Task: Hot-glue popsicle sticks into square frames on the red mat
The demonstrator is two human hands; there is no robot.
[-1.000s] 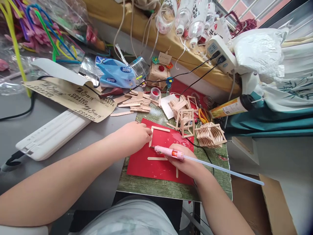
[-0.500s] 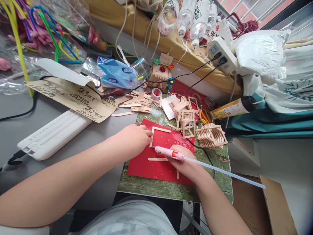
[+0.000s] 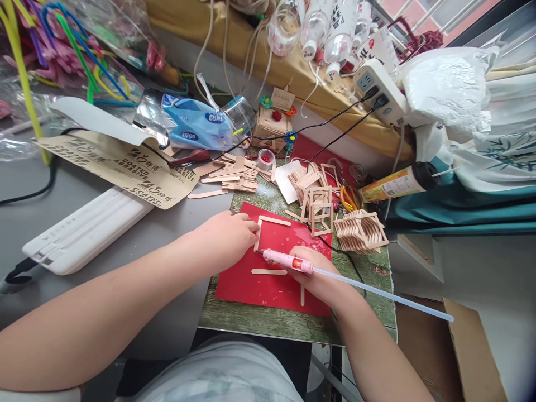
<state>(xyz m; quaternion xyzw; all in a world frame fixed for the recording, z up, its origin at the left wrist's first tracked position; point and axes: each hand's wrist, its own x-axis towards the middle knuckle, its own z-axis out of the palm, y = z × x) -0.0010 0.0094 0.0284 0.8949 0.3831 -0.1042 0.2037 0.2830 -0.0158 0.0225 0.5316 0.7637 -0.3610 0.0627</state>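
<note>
Green wood-grain tabletop (image 3: 251, 321) at the front, a red paper sheet (image 3: 247, 287) on it, and here's the head view. Focus on the lengthwise craft stick (image 3: 258, 240): its long axis runs away from the person, its far end meeting the crosswise upper stick (image 3: 275, 221). It lies just off the left hand's (image 3: 226, 240) fingertips, which bend down to its left edge; whether they pinch or merely press, I can't tell. That hand is clearly the nearer one. From the other side comes the right hand (image 3: 322, 276), fingers closed around a pink glue gun (image 3: 288, 261), its nozzle right by the near end, its clear glue stick (image 3: 383, 292) trailing out rightward. Nearer the body sits a crosswise lower stick (image 3: 268, 272), with another stick (image 3: 302, 296) running out from beneath the right hand. Beyond, stacked square frames (image 3: 360, 231)!

Against half a second ago? Barely a change: the view has slid slightly, but both hands, nozzle and sticks keep their places.
</note>
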